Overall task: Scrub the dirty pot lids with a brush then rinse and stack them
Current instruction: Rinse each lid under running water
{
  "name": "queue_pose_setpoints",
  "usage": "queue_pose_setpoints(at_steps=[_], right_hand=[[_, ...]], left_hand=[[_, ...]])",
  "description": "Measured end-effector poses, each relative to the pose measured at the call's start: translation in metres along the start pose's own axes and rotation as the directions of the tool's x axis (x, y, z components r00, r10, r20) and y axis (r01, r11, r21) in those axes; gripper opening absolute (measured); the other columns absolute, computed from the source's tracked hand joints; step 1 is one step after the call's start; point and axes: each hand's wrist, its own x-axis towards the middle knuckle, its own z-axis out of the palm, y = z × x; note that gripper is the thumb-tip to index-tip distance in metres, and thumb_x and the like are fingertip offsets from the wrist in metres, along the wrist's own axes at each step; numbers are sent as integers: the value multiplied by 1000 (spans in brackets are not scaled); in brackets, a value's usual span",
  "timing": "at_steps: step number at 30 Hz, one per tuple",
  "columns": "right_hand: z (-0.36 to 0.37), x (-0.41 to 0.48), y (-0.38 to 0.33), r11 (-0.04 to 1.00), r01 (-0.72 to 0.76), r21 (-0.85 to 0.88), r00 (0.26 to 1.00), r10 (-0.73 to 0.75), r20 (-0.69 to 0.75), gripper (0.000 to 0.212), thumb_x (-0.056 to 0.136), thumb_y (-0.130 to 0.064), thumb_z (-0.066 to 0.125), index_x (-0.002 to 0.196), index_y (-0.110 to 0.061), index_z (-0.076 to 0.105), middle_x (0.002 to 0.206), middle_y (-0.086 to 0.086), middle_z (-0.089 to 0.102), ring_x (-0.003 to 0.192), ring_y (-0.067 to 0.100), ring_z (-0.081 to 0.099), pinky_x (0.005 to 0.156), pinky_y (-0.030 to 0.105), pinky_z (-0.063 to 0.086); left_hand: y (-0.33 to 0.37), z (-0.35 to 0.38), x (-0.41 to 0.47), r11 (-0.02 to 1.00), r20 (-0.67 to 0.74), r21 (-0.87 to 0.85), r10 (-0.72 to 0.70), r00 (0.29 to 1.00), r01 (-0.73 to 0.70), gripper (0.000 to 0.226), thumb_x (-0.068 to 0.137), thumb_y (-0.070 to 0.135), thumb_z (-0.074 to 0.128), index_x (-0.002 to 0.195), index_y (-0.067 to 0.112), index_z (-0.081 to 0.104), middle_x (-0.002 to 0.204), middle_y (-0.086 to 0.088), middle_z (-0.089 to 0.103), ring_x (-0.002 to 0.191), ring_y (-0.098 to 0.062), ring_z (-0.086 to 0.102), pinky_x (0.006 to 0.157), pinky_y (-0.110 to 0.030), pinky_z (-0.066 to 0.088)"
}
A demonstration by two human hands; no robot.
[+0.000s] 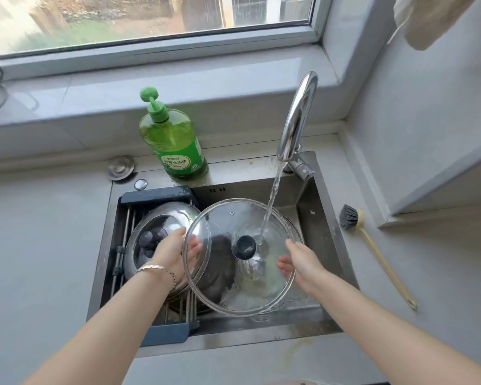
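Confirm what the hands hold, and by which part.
Both hold the glass lid by its rim: left hand on the left edge, right hand on the right edge, fingers underneath.

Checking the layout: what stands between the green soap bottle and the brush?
In the head view, the running faucet stands between the soap bottle and the brush.

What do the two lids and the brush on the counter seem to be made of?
Held lid: clear glass with a bright metal rim, since things show through it; its dark knob is probably plastic. Other lid: polished stainless steel, by its mirror-like reflections. Brush: pale handle, likely wood or bamboo; grey bristles, probably synthetic.
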Motion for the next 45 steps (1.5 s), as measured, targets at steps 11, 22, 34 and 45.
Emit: queue_pose_setpoints(at_steps=[11,22,34,45], right_hand=[[3,-8,-11,941,-241,239,928,152,339,58,75,-54,66,94,1,68,104,19,66,98,31,58,85,40,44],[-29,-10,6,884,-247,396,950,142,277,49,91,-54,38,108,-11,54,90,20,72,71,28,72,45,32,57],[-30,-40,-57,879,470,83,879,-475,48,39,97,-46,25,104,-24,56,92,10,72,76,23,72,67,34,58],[-35,-37,-80,923,294,-248,955,-294,40,35,103,-25,31,129,-2,38,86,28,65,66,32,68,50,32,57]], left_hand=[[20,10,-56,902,-142,141,427,893,-409,32,94,29,49,65,15,46,67,-1,44,64,-16,41,62,-28,33],[-5,24,-54,795,425,137,491,760,-591,17,76,24,57,59,20,59,130,8,53,128,-4,39,106,-28,25],[-15,35,-11,998,262,-39,52,964,-43,50,99,53,21,138,30,43,144,-3,44,133,-28,40,102,-64,30],[-26,26,-34,973,387,-2,-211,897,230,49,102,40,29,108,-6,48,95,-28,63,85,-40,65,66,-44,57]])
